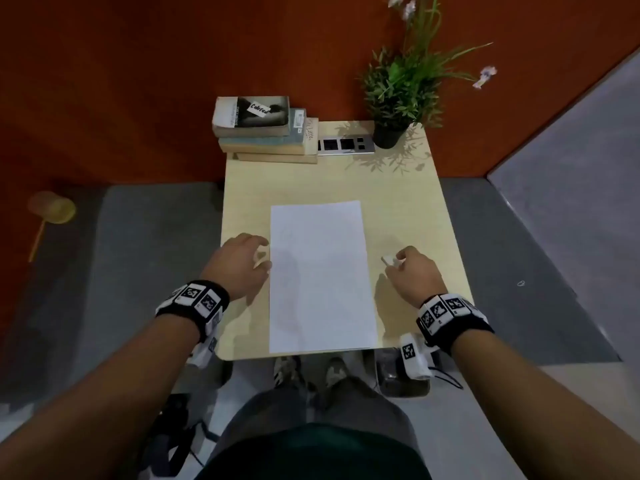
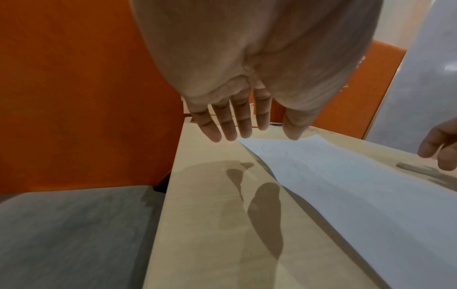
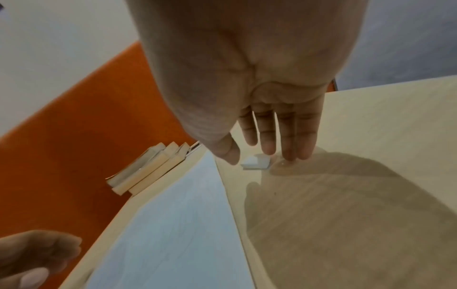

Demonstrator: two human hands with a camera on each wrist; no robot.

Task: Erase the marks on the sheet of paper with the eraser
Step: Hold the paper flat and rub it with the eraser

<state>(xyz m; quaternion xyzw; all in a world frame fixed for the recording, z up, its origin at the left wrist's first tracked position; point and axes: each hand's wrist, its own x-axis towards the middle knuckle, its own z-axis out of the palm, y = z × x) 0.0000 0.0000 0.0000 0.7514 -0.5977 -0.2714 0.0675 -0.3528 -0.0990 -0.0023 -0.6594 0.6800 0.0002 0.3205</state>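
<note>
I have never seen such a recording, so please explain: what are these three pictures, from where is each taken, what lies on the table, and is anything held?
A person is working with bare hands; there is no machine. One camera sits on the head, and one on each wrist looks along the fingers. On the table lie a sheet of paper, a small white eraser, a stack of books, a potted plant and a socket strip. The left hand is open beside the paper. The right hand reaches the eraser with straight fingers; nothing is held yet.

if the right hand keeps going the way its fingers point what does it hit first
Most likely the eraser: the right hand is open, its fingertips just short of it on the table. Whether they already touch is unclear.
</note>
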